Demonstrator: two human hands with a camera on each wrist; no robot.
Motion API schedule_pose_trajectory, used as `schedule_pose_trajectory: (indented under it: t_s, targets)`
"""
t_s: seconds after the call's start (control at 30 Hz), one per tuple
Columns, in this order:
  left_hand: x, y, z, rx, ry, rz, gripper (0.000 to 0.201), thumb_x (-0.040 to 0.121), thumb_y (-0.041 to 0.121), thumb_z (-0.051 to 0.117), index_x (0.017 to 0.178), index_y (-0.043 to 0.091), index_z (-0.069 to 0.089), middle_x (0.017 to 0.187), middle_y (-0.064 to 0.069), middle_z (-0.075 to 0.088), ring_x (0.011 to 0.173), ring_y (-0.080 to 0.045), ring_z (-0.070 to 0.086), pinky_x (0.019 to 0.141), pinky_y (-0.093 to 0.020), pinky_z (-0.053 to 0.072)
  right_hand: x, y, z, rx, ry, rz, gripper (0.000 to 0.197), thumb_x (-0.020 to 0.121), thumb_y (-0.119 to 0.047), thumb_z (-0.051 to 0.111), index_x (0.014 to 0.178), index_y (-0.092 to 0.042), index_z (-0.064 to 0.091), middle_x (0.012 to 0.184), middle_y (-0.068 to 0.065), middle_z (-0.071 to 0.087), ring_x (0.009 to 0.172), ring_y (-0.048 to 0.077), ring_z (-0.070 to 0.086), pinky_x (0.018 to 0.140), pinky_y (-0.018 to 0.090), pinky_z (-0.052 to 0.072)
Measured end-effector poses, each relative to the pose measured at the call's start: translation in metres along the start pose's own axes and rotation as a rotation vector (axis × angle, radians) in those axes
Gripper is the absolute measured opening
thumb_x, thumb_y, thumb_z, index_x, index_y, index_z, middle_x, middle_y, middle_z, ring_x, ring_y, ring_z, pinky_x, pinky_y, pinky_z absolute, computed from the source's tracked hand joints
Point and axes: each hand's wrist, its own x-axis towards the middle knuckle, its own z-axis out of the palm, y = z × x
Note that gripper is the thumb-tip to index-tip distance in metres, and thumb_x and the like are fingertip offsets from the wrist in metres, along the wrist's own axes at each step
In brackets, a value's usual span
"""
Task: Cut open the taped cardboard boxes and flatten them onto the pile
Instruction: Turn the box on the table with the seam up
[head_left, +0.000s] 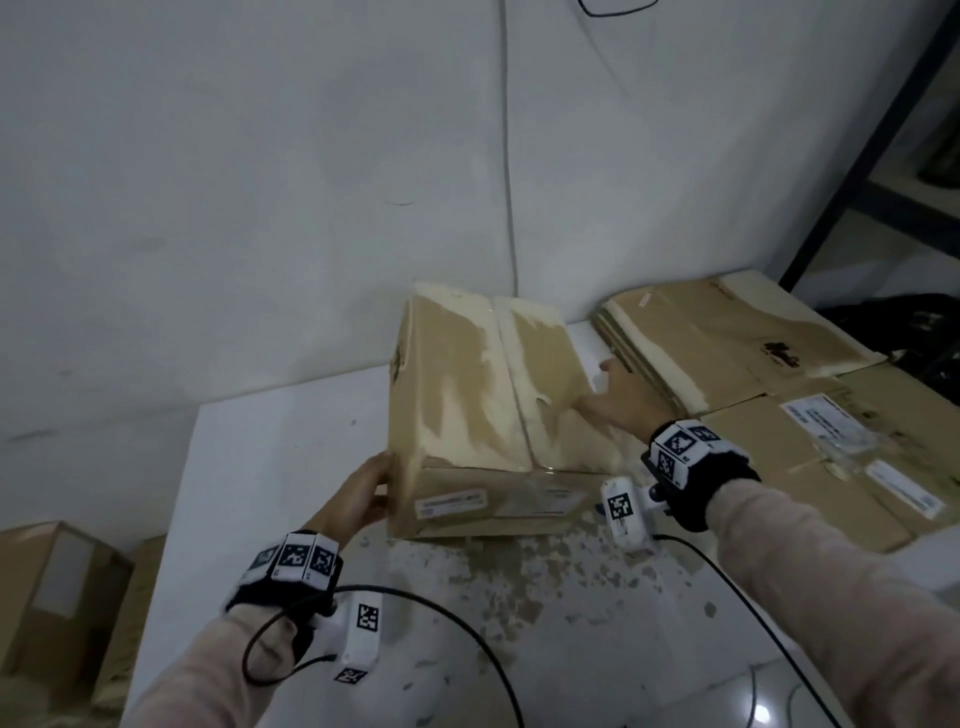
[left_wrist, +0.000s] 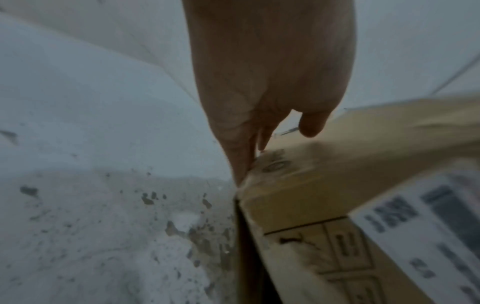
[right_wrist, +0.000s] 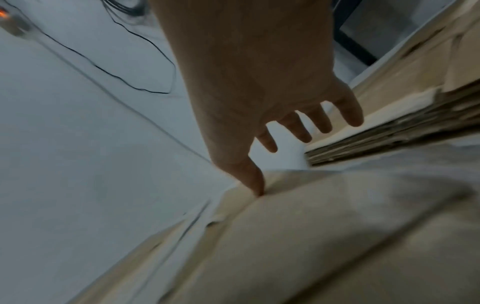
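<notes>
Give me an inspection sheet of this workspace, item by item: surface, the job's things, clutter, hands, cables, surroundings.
Surface: white table, speckled with brown scraps near its front edge.
Job's things: cardboard box standing on the table, top seam closed, labels on its near side; pile of flattened boxes to its right. No cutting tool seen.
Clutter: larger labelled carton under the pile; more cartons low at the left.
Hands: left hand flat against the box's left side; right hand on the box's right top edge, fingers spread.
Cables: black cable looping from the wrist cameras across the table; a thin cord down the wall.
Surroundings: white wall; dark shelf frame at right.
</notes>
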Motion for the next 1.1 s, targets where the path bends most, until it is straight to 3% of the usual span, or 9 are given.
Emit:
schedule_pose_trajectory:
  t_s: [0.07, 0.2, 0.33, 0.5, 0.6, 0.77, 0.9, 1.0, 1.1]
  targets:
    - [-0.001, -0.001, -0.002, 0.038, -0.032, -0.07, 0.071, 0.083, 0.077, 0.026, 0.135, 0.033, 0.046, 0.126, -0.003, 0.059, 0.108, -0.025, 0.06, 0.093, -0.037, 0.048, -0.004, 0.008, 0.009, 0.173, -0.149, 0.095, 0.088, 0.082, -0.055, 0.065, 0.148, -0.013, 0.025, 0.144, 0.011, 0.042, 0.124, 0.032, 0.049, 0.088, 0.038, 0.047]
    - [-0.001, -0.009, -0.01, 0.024, -0.043, -0.103, 0.102, 0.053, 0.101, 0.023, 0.134, 0.043, 0.042, 0.129, 0.001, 0.059, 0.11, -0.021, 0.061, 0.094, -0.04, 0.049, -0.007, 0.015, 0.024, 0.382, -0.307, -0.03, 0.046, 0.092, -0.046, 0.055, 0.125, -0.013, 0.059, 0.117, 0.007, 0.066, 0.094, 0.021, 0.065, 0.078, 0.035, 0.055]
    - [-0.009, -0.018, -0.017, 0.063, -0.013, -0.192, 0.082, 0.079, 0.08, 0.031, 0.122, 0.015, 0.058, 0.11, -0.008, 0.069, 0.097, -0.025, 0.067, 0.078, -0.033, 0.053, -0.006, 0.025, 0.021, 0.39, -0.339, -0.024, 0.038, 0.094, -0.053, 0.047, 0.108, -0.023, 0.066, 0.097, 0.001, 0.07, 0.076, 0.018, 0.066, 0.07, 0.029, 0.051]
    - [-0.002, -0.03, -0.027, 0.123, 0.071, -0.038, 0.046, 0.097, 0.051, 0.034, 0.131, 0.025, 0.05, 0.128, -0.002, 0.058, 0.106, -0.02, 0.061, 0.088, -0.031, 0.046, 0.012, 0.073, 0.031, -0.043, -0.151, 0.003, 0.036, 0.095, -0.035, 0.055, 0.113, -0.005, 0.065, 0.101, 0.012, 0.068, 0.083, 0.024, 0.064, 0.069, 0.027, 0.047]
    - [0.011, -0.024, -0.029, 0.108, 0.116, 0.062, 0.051, 0.097, 0.05, 0.036, 0.142, 0.026, 0.039, 0.134, 0.002, 0.052, 0.112, -0.016, 0.056, 0.088, -0.028, 0.043, 0.014, 0.094, 0.049, -0.403, -0.307, 0.016, 0.037, 0.087, -0.034, 0.067, 0.108, -0.004, 0.067, 0.111, 0.014, 0.064, 0.099, 0.027, 0.061, 0.082, 0.029, 0.047]
    - [0.032, 0.002, -0.02, 0.068, 0.177, 0.202, 0.05, 0.1, 0.045, 0.035, 0.145, 0.023, 0.032, 0.134, 0.004, 0.049, 0.112, -0.012, 0.054, 0.079, -0.02, 0.044, 0.017, 0.105, 0.074, -0.58, -0.337, 0.015, 0.045, 0.078, -0.037, 0.076, 0.056, -0.011, 0.046, 0.055, 0.001, 0.047, 0.048, 0.012, 0.045, 0.046, 0.022, 0.036]
    - [0.045, 0.031, -0.009, 0.196, 0.199, 0.34, 0.024, 0.103, 0.027, 0.038, 0.124, 0.019, 0.046, 0.107, 0.013, 0.057, 0.093, 0.004, 0.06, 0.065, -0.007, 0.046, 0.022, 0.098, 0.069, -0.57, -0.392, 0.048, 0.038, 0.082, -0.024, 0.073, 0.054, -0.006, 0.056, 0.051, 0.003, 0.05, 0.047, 0.014, 0.049, 0.049, 0.022, 0.044]
    - [0.059, 0.043, -0.014, 0.303, 0.196, 0.411, 0.044, 0.101, 0.032, 0.043, 0.14, 0.012, 0.04, 0.133, 0.002, 0.049, 0.124, -0.018, 0.05, 0.09, -0.017, 0.043, 0.026, 0.095, 0.059, -0.454, -0.317, 0.051, 0.036, 0.09, -0.023, 0.063, 0.06, -0.005, 0.053, 0.058, 0.01, 0.058, 0.049, 0.017, 0.05, 0.05, 0.024, 0.043]
    - [0.07, 0.054, -0.02, 0.455, 0.24, 0.34, 0.072, 0.097, 0.043, 0.046, 0.152, 0.012, 0.012, 0.154, 0.002, 0.01, 0.137, -0.009, 0.022, 0.108, -0.023, 0.021, 0.032, 0.081, 0.039, -0.119, -0.194, 0.055, 0.026, 0.094, -0.021, 0.052, 0.073, -0.006, 0.047, 0.07, 0.017, 0.066, 0.054, 0.026, 0.059, 0.056, 0.034, 0.052]
